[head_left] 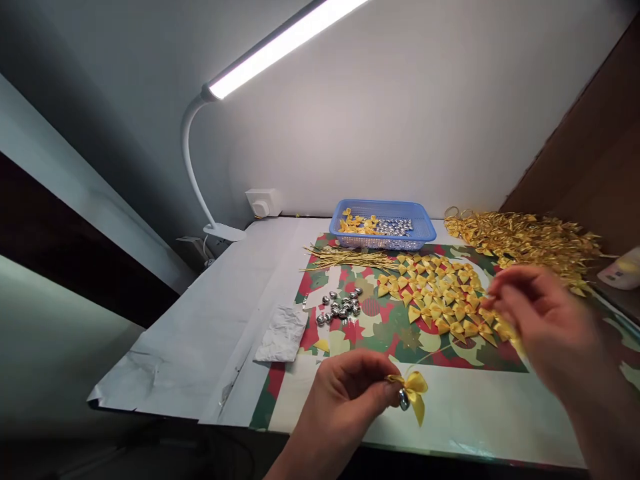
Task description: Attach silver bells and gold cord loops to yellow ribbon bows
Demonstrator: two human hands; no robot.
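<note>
My left hand (350, 393) pinches a yellow ribbon bow (416, 385) at its knot, near the table's front edge. Just beneath the bow hangs a shiny silver bead (403, 399), close to my thumb tip. A thin pale cord (434, 352) arcs from the bow up toward my right hand (535, 313). That hand is raised over the right side of the table, blurred by motion, its thumb and fingertips pinched together, seemingly on the cord's far end. Rows of yellow bows (440, 293) lie behind, partly covered by the right hand.
Loose silver beads (343, 308) lie left of the bows, with gold cords (350, 258) behind. A blue basket (384, 245) holds bows and beads. Finished-looking gold pieces (525, 240) are heaped at back right. Crumpled white paper (281, 333) lies left; a lamp (197, 160) arches above.
</note>
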